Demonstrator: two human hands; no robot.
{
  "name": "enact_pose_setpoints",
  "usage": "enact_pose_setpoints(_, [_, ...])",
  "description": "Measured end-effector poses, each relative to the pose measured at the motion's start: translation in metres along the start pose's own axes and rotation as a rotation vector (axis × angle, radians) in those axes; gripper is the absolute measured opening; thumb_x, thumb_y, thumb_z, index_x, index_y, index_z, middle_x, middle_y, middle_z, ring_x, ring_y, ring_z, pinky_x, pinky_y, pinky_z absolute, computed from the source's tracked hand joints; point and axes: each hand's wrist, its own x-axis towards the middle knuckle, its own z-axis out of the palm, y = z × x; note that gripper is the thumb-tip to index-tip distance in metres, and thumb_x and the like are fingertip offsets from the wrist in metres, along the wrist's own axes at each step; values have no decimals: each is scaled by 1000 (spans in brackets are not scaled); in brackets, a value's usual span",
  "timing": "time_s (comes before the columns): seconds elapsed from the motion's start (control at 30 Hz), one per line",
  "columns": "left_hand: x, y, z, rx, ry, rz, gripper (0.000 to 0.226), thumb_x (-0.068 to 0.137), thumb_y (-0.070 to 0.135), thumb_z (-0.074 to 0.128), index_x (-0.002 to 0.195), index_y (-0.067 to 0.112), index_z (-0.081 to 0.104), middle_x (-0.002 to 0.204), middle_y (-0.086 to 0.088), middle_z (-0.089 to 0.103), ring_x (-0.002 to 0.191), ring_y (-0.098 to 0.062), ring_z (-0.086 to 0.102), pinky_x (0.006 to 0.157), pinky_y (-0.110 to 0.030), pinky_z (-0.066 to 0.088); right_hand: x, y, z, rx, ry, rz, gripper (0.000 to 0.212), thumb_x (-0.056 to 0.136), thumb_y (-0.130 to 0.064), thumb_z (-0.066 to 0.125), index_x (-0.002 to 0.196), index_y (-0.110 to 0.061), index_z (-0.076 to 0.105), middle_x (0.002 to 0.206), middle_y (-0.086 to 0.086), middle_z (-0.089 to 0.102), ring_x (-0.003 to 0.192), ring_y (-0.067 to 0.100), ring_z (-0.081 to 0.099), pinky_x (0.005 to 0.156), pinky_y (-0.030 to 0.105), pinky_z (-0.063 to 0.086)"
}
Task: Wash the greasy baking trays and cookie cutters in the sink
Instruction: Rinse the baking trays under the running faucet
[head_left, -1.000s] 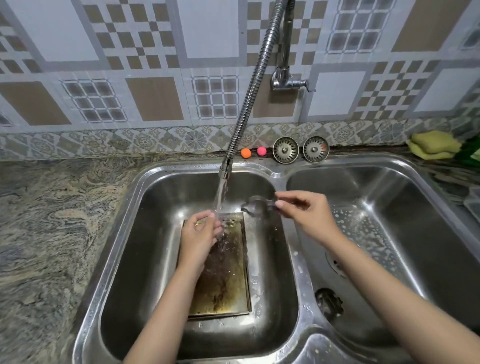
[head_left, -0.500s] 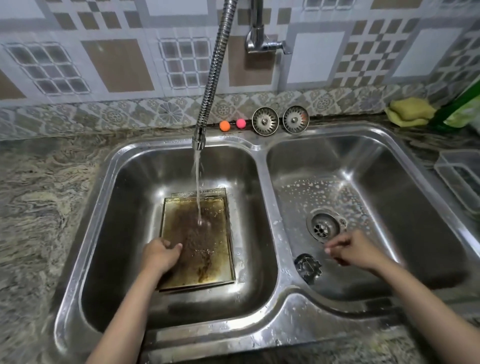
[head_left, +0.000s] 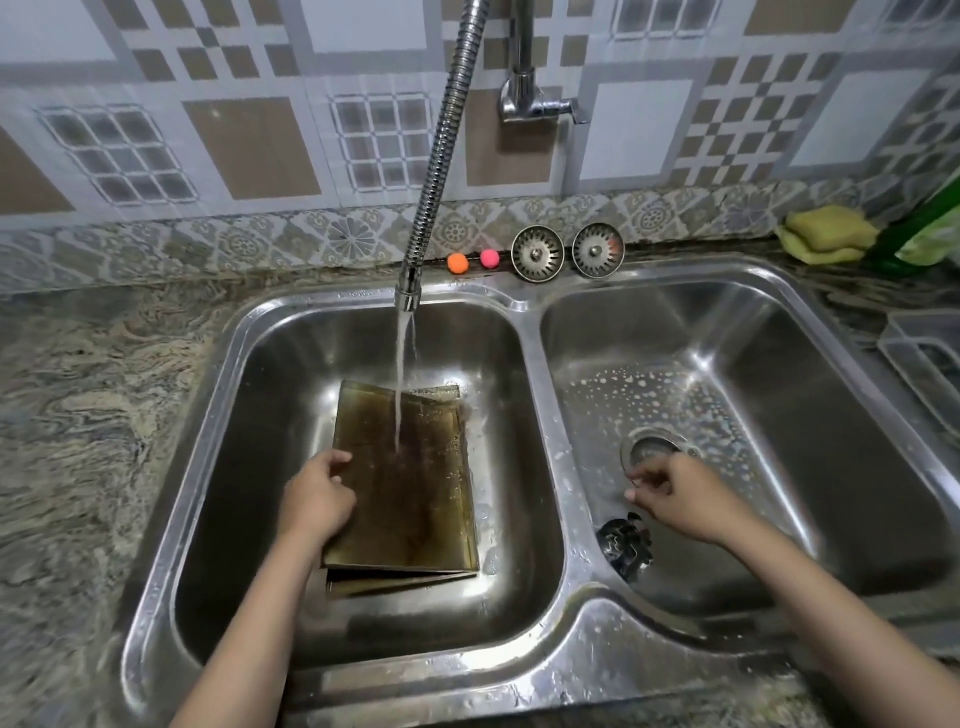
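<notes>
Two greasy brown baking trays lie stacked in the left basin. My left hand (head_left: 317, 499) grips the left edge of the top tray (head_left: 410, 488) and holds it skewed over the lower tray (head_left: 395, 584). Tap water (head_left: 402, 374) runs onto the top tray. A dark metal cookie cutter (head_left: 626, 545) lies at the front left of the right basin. My right hand (head_left: 680, 499) hovers just above and to the right of it, near the drain (head_left: 654, 449), with loosely curled fingers and nothing in them.
A double steel sink (head_left: 535, 364) sits in a marbled counter (head_left: 78, 415). The flexible tap hose (head_left: 439, 156) hangs over the left basin. Behind the sink are two strainer plugs (head_left: 537, 253), an orange ball (head_left: 457, 263) and a pink ball (head_left: 490, 258). Yellow sponges (head_left: 826, 234), a green bottle (head_left: 930, 223) and a clear container (head_left: 924, 353) are at the right.
My right hand let the cookie cutter go into the right basin and now hovers by the drain. My left hand took the top tray's left edge and shifted it off the lower tray.
</notes>
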Motion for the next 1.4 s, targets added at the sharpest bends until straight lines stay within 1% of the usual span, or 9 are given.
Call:
enact_pose_setpoints(0.23, [-11,20,-3,-47,115,162,34,92,3,42,116,18,61,114,-12,63,95,-24,58,77,-29,45,-18,-88,-2,170,198,-375,18,86,-22,67,103,-21,73,88,-8,68,73,-3,60,67,3,41])
enact_pose_setpoints(0.37, [-20,27,-7,-259,154,105,35,92,-1,40,110,20,61,123,-8,58,107,-21,54,87,-30,44,-19,-134,17,207,117,-580,23,88,-23,64,109,-18,71,100,-3,66,92,7,61,86,18,46])
enact_pose_setpoints(0.47, [-32,45,-10,-376,194,166,33,95,1,39,109,21,61,117,-3,59,106,-18,56,91,-33,46,-14,-159,31,142,59,-671,37,92,-26,57,128,-16,59,123,0,57,116,12,53,102,17,36])
enact_pose_setpoints(0.57, [-41,68,-7,-413,289,263,32,94,2,40,112,18,61,111,0,61,101,-19,58,89,-31,45,-5,-170,39,68,7,-650,50,96,-29,51,144,-19,40,150,5,35,140,16,31,111,20,20])
enact_pose_setpoints(0.67, [-50,85,3,-401,374,334,32,93,2,41,113,17,61,110,-2,65,100,-19,59,83,-25,41,7,-169,39,63,-16,-576,56,97,-28,48,149,-19,28,157,6,21,145,18,17,112,20,11])
enact_pose_setpoints(0.97, [-57,102,7,-460,442,361,31,93,5,43,114,18,62,107,-4,68,93,-32,62,86,-42,50,33,-175,36,165,95,-527,56,99,-27,45,150,-18,25,159,5,16,147,16,13,114,23,10])
enact_pose_setpoints(1.1, [-62,106,10,-493,412,362,30,94,4,45,114,16,63,107,8,62,100,-15,59,85,-24,44,42,-181,35,175,63,-608,55,99,-27,44,150,-18,26,159,3,15,147,16,11,115,23,9])
enact_pose_setpoints(1.27, [-67,104,18,-500,326,385,29,95,8,44,114,20,62,102,18,59,99,-11,59,87,-27,47,77,-189,22,124,130,-432,56,101,-35,35,152,-16,20,161,4,8,148,20,5,120,45,9])
enact_pose_setpoints(1.4, [-54,101,9,-519,395,336,25,94,6,46,105,19,63,91,17,59,89,-10,58,71,-6,39,55,-200,39,49,-58,-689,54,102,-36,32,152,-27,13,161,-6,1,147,12,-5,115,47,-1])
